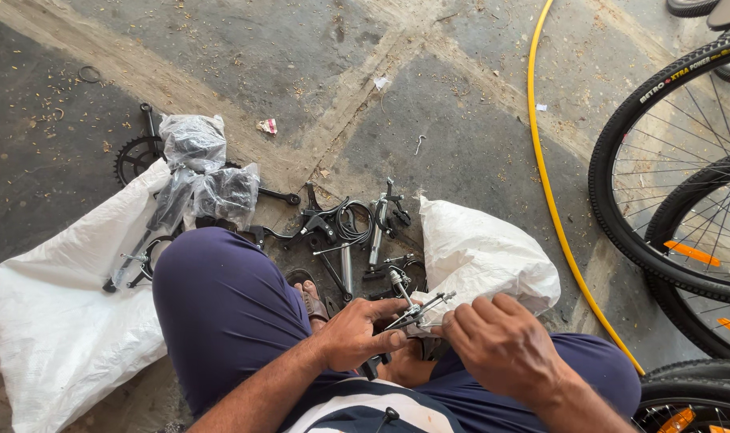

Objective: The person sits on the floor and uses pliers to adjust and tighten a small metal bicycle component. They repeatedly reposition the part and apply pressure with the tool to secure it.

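Sacks (pixel 60 313) white, flanking knees | bicycle wheels (pixel 669 176) right of sacks, yellow hose (pixel 545 176) between; open concrete beyond | brake parts pile (pixel 345 228) between sacks, within reach | left hand (pixel 357 333) gripping small metal brake assembly (pixel 419 310) steady above lap | right hand (pixel 505 345) pinching its end, hands nearly touching.

The bicycle wheels (pixel 669 184) are cut off by the right edge.

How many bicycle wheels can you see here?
At least 3: a big wheel at the right edge, a second wheel overlapping below it, and a third wheel in the bottom right corner. Others may lie outside the picture.
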Demonstrator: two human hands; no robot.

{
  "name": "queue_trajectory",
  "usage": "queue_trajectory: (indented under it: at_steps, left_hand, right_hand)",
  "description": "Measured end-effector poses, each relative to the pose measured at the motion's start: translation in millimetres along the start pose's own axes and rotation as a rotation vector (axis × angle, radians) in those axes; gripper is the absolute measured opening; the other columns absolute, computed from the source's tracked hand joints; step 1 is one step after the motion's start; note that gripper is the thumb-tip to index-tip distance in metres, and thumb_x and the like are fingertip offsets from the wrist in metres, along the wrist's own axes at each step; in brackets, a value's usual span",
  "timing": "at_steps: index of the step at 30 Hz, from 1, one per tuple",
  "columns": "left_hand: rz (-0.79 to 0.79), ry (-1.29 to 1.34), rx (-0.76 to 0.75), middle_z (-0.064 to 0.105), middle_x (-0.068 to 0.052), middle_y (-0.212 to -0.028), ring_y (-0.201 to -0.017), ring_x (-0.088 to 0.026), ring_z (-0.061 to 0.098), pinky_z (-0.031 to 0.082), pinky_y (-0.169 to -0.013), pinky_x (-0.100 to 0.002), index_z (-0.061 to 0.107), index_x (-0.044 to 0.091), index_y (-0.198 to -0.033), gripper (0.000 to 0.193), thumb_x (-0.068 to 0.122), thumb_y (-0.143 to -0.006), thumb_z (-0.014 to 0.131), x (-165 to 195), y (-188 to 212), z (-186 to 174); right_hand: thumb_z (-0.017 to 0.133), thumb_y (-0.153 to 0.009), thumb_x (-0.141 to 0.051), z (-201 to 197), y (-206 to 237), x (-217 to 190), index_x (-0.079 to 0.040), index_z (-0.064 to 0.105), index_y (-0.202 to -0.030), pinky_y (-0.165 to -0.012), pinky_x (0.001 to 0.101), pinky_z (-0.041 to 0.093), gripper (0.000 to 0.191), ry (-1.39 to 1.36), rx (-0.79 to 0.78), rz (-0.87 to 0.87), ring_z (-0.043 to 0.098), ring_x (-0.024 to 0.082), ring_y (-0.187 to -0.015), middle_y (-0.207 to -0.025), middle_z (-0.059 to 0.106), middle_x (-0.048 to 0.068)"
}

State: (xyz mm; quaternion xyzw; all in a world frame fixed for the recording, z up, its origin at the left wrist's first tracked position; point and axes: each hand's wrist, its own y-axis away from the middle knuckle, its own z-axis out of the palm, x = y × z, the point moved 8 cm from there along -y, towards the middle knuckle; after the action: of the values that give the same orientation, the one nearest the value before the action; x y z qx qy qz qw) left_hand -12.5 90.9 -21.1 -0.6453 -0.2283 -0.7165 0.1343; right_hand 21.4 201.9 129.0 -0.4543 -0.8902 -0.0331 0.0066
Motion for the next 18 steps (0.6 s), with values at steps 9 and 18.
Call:
queue_trajectory:
  at_steps: [9,18]
  left_hand:
    - [-0.107,0.288,-0.161,0.068,-0.018,-0.114,-0.099,-0.024,0.062,0.05,-0.086,-0.035,0.059,0.0,-0.143,0.098,0.081,-0.089,0.049,-29.6,-11.0,24.2]
    - [-0.293,0.887,-0.159,0.066,-0.015,-0.119,-0.107,-0.025,0.07,0.06,-0.083,-0.041,0.05,-0.003,-0.137,0.073,0.053,-0.09,0.056,-42.6,0.3,14.9]
  right_hand:
    - [0.07,-0.081,-0.02,-12.1,-6.1,7.5,-0.008,0.066,-0.073,-0.058,0.0352,0.049,0.015,-0.011,-0.026,-0.035,0.062,0.018,-0.061,-0.067,0.062,0.003]
    - [0.077,-0.083,-0.028,-67.5,73.7,64.5,-0.006,0.074,-0.077,-0.053,0.0351,0.048,0.024,-0.146,0.438,0.492,0.061,0.017,-0.054,-0.062,0.066,0.005]
